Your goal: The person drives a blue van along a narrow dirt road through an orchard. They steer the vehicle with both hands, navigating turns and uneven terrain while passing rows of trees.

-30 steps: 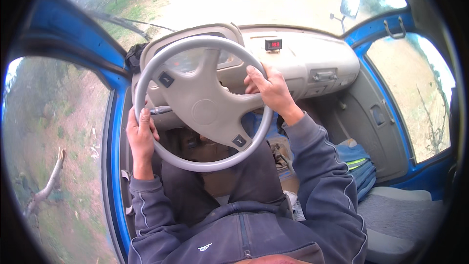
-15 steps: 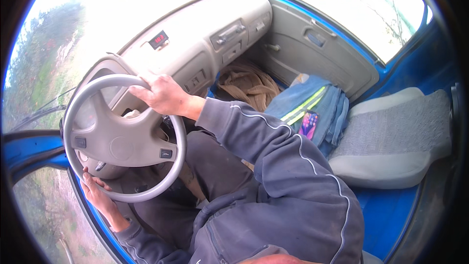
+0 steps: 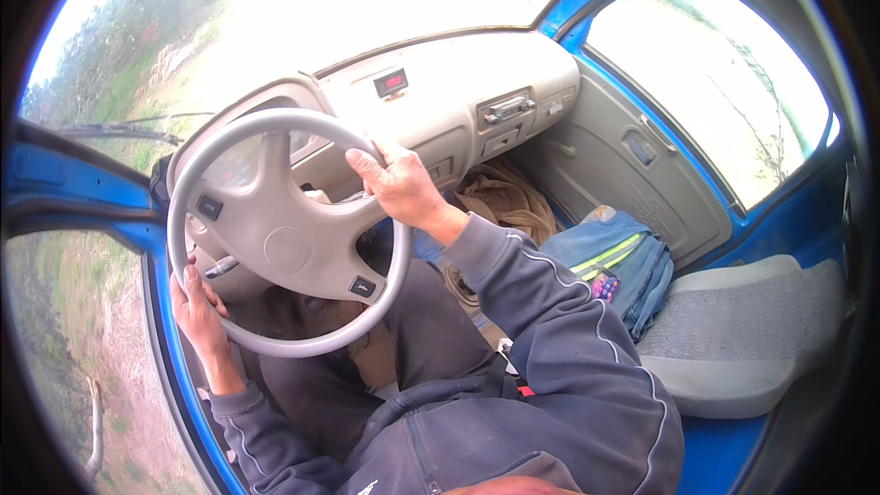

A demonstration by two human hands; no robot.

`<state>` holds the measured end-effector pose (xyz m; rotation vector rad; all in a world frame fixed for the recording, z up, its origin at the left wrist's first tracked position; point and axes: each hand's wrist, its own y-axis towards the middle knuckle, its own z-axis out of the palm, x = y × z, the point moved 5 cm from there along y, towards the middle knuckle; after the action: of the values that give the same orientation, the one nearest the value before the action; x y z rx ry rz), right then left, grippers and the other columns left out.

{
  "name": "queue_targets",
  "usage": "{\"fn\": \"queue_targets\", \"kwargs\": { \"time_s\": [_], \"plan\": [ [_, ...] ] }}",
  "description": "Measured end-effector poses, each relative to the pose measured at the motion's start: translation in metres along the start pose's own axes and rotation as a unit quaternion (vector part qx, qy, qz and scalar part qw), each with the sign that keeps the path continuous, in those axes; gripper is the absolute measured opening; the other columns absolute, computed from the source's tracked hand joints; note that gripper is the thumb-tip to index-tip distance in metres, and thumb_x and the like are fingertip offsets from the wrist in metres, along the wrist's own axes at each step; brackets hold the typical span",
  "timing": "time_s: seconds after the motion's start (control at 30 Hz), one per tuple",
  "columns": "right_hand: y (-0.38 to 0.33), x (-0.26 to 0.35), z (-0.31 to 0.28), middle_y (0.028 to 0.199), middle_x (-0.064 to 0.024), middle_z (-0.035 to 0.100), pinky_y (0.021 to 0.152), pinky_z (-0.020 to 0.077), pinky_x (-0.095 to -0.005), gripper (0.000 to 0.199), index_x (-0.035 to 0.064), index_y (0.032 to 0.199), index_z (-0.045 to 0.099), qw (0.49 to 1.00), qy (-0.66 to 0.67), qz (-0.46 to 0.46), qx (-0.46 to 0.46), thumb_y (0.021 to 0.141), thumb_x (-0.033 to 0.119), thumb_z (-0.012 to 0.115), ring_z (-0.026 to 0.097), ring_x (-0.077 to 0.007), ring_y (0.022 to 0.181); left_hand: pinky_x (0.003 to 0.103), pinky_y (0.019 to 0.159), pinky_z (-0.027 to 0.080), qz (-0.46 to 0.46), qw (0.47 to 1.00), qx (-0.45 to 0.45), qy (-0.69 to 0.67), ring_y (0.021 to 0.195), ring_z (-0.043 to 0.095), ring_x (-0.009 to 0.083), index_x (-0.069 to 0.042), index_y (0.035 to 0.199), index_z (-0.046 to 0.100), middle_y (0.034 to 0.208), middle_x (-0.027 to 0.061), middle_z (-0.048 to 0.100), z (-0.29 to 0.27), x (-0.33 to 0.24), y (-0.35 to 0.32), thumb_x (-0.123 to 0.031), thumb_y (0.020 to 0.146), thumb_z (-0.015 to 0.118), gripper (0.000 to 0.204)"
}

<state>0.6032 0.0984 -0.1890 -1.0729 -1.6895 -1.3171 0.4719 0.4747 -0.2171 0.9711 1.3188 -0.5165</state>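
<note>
Left hand (image 3: 201, 310) and right hand (image 3: 403, 185) curl closed around the round grey plastic steering wheel (image 3: 287, 249) at left, whose rim partly hides the beige-framed instrument panel (image 3: 236, 165); far ground (image 3: 312, 14) looks washed out

dash display (image 3: 386, 89): blurred red digits (image 3: 394, 82) are shown
wheel buttons (image 3: 210, 207): horn signs (image 3: 362, 287) are borne
phone (image 3: 605, 285): tiny icons (image 3: 603, 288) are shown
jacket (image 3: 495, 435): a white mark (image 3: 368, 488) is partly cut off
</note>
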Motion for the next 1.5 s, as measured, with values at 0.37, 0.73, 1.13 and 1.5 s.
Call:
{"fn": "queue_targets", "kwargs": {
  "time_s": [0.37, 0.73, 1.13, 1.5],
  "plan": [
    [-0.055, -0.021, 0.011, 0.081, 0.0003, 0.057, 0.064, 0.0568, -0.0266, 0.031, -0.0018, 0.122, 0.063, 0.979, 0.186, 0.019, -0.076, 0.118, 0.029, 0.06, 0.061, -0.0077, 0.067, 0.024, 0.051, 0.043, 0.023, 0.992, -0.016, 0.126, 0.057, 0.053, 0.0038, -0.005, 0.119, 0.077, 0.072, -0.0037, 0.059, 0.005, -0.036, 0.035, -0.034, 0.107, 0.079, 0.031],
    [-0.098, -0.047, 0.036, 0.093, -0.0036, 0.067, 0.069, 0.0565, -0.0275, 0.037, -0.0039, 0.137, 0.058, 0.968, 0.21, 0.008, -0.137, 0.117, 0.028, 0.062, 0.068, -0.0103, 0.075, 0.036, 0.076, 0.055, 0.128, 0.949, 0.016, 0.287, 0.076, 0.064, 0.0205, -0.007, 0.127, 0.075, 0.084, 0.0125, 0.071, 0.014, -0.059, 0.061, -0.05, 0.108, 0.073, 0.046],
    [-0.072, -0.041, 0.016, 0.074, 0.0029, 0.05, 0.068, 0.0585, -0.0304, 0.037, -0.004, 0.132, 0.062, 0.98, 0.154, 0.017, -0.121, 0.118, 0.031, 0.06, 0.061, -0.0106, 0.067, 0.035, 0.075, 0.052, 0.133, 0.971, 0.019, 0.199, 0.079, 0.062, 0.0153, -0.004, 0.13, 0.073, 0.082, 0.0092, 0.068, 0.011, -0.03, 0.047, -0.045, 0.11, 0.071, 0.046],
    [-0.041, -0.03, 0.003, 0.076, 0.0006, 0.054, 0.066, 0.058, -0.0304, 0.037, -0.0057, 0.134, 0.062, 0.988, 0.147, 0.009, -0.052, 0.116, 0.027, 0.063, 0.064, -0.0123, 0.067, 0.038, 0.075, 0.053, 0.031, 0.99, -0.004, 0.141, 0.079, 0.064, 0.0186, -0.003, 0.135, 0.071, 0.085, 0.0129, 0.07, 0.004, -0.018, 0.02, -0.04, 0.113, 0.068, 0.043]
  ]
}}
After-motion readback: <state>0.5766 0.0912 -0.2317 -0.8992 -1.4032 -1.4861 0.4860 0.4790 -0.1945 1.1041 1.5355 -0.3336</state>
